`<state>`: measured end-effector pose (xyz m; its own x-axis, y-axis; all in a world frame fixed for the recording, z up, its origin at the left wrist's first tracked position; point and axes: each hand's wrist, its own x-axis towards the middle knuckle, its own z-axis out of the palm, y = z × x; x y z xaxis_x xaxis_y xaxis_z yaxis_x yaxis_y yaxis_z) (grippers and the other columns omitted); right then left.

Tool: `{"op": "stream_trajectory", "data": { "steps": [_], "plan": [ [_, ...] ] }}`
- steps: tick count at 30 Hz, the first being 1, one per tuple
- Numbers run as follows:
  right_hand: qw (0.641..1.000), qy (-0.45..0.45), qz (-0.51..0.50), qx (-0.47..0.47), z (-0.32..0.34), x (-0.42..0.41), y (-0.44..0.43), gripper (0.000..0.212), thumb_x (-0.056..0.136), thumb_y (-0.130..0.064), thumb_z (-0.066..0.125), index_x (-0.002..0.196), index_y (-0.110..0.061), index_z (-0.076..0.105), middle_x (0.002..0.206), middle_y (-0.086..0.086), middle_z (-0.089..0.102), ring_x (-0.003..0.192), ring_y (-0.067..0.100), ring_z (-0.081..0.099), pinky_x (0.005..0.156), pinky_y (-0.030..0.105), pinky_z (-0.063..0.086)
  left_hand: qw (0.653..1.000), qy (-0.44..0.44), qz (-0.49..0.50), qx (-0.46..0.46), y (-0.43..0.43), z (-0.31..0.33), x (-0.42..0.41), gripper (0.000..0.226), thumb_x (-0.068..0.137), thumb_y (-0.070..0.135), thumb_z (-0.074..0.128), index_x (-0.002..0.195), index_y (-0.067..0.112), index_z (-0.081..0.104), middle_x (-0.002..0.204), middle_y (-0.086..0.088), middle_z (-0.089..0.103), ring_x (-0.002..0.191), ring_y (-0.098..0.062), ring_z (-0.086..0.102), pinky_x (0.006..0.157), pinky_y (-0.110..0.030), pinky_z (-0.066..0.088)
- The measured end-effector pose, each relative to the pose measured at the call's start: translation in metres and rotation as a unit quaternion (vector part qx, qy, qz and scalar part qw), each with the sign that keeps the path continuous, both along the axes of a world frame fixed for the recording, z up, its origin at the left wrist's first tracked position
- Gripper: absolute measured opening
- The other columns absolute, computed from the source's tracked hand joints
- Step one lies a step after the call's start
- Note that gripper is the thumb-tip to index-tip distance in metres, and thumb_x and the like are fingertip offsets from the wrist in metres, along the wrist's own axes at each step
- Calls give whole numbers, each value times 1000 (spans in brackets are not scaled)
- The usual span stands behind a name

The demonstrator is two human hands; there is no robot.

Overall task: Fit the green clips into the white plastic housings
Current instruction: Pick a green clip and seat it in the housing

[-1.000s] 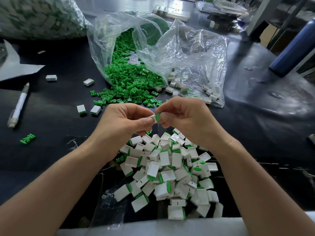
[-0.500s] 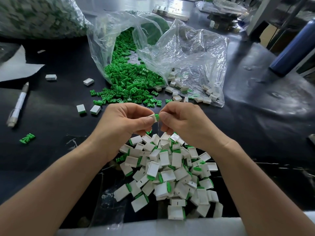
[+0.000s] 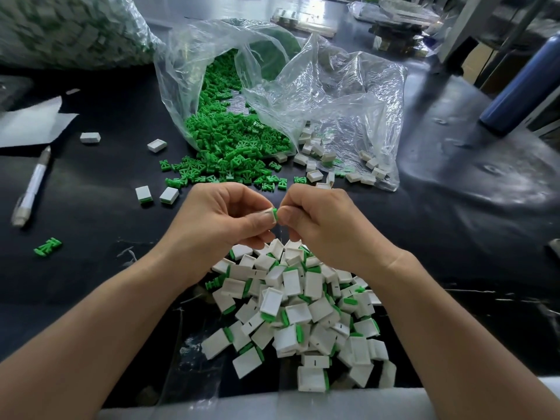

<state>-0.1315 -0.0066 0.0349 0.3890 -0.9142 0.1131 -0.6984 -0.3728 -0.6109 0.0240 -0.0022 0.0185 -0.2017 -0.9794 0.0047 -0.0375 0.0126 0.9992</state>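
Black table (image 3: 91, 268) fills the frame; its far right side is glossy with glare.

Upper left: big bag of white-and-green parts (image 3: 60, 25), blurred and cut off by the frame edge; contents not resolvable piece by piece.

Upper centre: clear bag (image 3: 194, 71) lying on its side, mouth toward the viewer, loose green clips (image 3: 230, 137) spilling out onto the table. Touching it on the right is a second clear bag (image 3: 348, 101), crumpled, with empty white housings (image 3: 315, 153) at its mouth.

Upper right: blue cylinder (image 3: 521, 86), top cut off; any label is out of view.

Lower centre: pile of fitted housings (image 3: 303, 313), each white with a green edge showing. Some bear a short dark dash; whether it is print or a slot cannot be told. The forearms hide both flanks of the pile.

Left hand (image 3: 218, 219) and right hand (image 3: 318, 225) meet at frame centre, above the pile's far edge. Left thumb and forefinger pinch one white housing (image 3: 269, 214); right thumb and forefinger pinch a green clip (image 3: 275, 215) seated against the housing's open end. How deep the clip sits is hidden by the fingertips.

Left edge: white sheet (image 3: 30, 125), partly out of frame. Below it is a pen (image 3: 31, 189); any lettering on it is too small to read.

Left of the hands: two fitted pieces (image 3: 142, 194) side by side. Further left, apart from everything, a stray clip (image 3: 48, 246).
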Motion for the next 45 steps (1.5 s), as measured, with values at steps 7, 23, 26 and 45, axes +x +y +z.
{"op": "stream_trajectory", "data": {
  "steps": [7, 23, 26, 45],
  "plan": [
    [997, 42, 30, -50, -1, -2, 1, 17, 93, -18, 50, 85, -6, 60, 70, 9, 58, 68, 27, 50, 64, 38, 38, 999, -39, -7, -29, 1, -1, 0, 7, 69, 3, 70, 75, 3, 67, 58, -9, 67, 51, -13, 64, 49, -21, 52],
    [999, -28, 8, 27, 3, -5, -1, 27, 92, -14, 51, 65, -19, 49, 60, -2, 52, 65, 20, 52, 63, 38, 44, 998, 47, -1, 30, 0, 2, -2, 18, 57, 10, 67, 73, 2, 65, 57, -8, 67, 49, -14, 64, 46, -19, 51],
    [999, 30, 37, -14, 3, -2, 0, 22, 91, -12, 50, 69, -16, 46, 61, 2, 49, 63, 23, 45, 63, 39, 36, 1000, 9, -12, 4, 2, 3, 0, 16, 59, 8, 67, 73, 1, 65, 55, -9, 66, 48, -14, 63, 46, -21, 52],
    [929, -281, 23, 239, 1, -9, -7, 50, 76, -52, 32, 76, -12, 62, 69, 6, 63, 59, 13, 57, 57, 21, 48, 995, 101, -11, 17, -1, 2, 0, 19, 50, 22, 71, 67, 15, 73, 84, -4, 74, 74, -13, 68, 63, -21, 56]
  ]
}}
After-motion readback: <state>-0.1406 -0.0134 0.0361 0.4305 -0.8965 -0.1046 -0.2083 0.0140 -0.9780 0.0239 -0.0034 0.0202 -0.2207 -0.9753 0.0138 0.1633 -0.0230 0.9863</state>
